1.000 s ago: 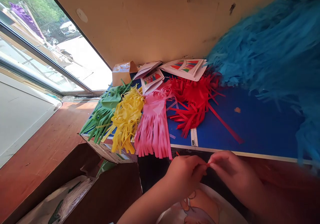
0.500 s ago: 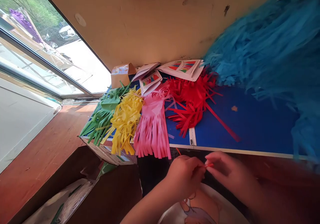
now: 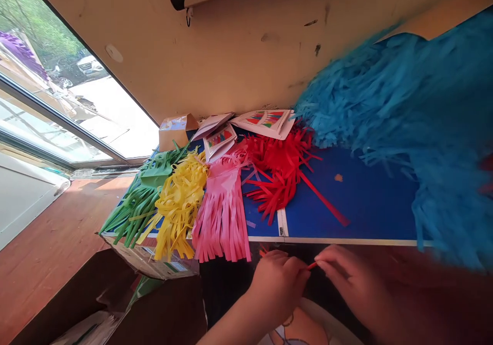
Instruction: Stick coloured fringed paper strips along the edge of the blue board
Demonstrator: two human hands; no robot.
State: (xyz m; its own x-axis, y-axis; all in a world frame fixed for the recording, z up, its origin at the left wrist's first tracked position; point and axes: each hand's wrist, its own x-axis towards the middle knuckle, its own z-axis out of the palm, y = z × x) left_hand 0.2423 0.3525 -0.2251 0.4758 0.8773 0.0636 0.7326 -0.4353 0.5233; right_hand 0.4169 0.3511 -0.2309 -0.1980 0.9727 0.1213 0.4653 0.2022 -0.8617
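Two bare hands hold a thin red strip (image 3: 312, 266) between them, in front of a blue counter (image 3: 377, 196).
The left hand (image 3: 278, 279) grips the strip in curled fingers; the right hand (image 3: 348, 275) pinches it between thumb and forefinger. Its short visible length runs sideways from hand to hand, tilting slightly up toward the right; where it ends is unclear. Beyond, a pink fringe (image 3: 223, 211) hangs over the counter's near edge, beside a yellow fringe (image 3: 181, 191).
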